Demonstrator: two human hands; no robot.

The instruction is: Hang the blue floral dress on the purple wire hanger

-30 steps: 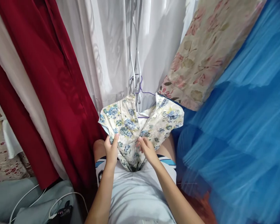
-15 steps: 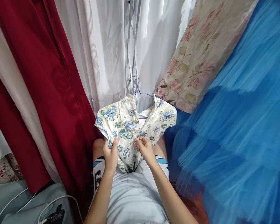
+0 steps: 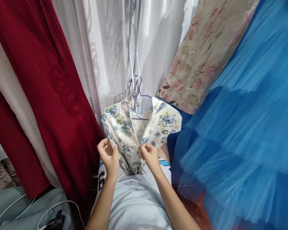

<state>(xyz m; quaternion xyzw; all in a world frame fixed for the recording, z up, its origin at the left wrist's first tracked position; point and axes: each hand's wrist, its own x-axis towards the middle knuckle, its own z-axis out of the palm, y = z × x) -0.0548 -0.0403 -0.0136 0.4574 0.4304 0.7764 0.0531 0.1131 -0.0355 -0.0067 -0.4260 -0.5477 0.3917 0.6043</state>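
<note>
A white floral top (image 3: 124, 127) with blue flowers hangs on a purple wire hanger (image 3: 139, 91) in front of me, over my lap. Its V-shaped neckline gapes, and the hanger's bar shows inside. My right hand (image 3: 149, 156) pinches the fabric at the bottom of the V. Beside the top's left edge, my left hand (image 3: 110, 158) has its thumb and fingers apart, the thumb close to the cloth. Whether that thumb touches the fabric I cannot tell. The lower end of the top bunches between my thighs.
White curtains (image 3: 110, 48) and hanging grey straps (image 3: 134, 48) are behind the top. Red cloth (image 3: 60, 95) drapes at left, a floral fabric (image 3: 196, 64) and blue tulle layers (image 3: 240, 127) at right. White cables (image 3: 62, 202) and a black device (image 3: 55, 222) lie at lower left.
My left hand has let go of the top's side and moved slightly left, fingers spreading. The neckline gapes wider. My right hand keeps its pinch near the same place.
</note>
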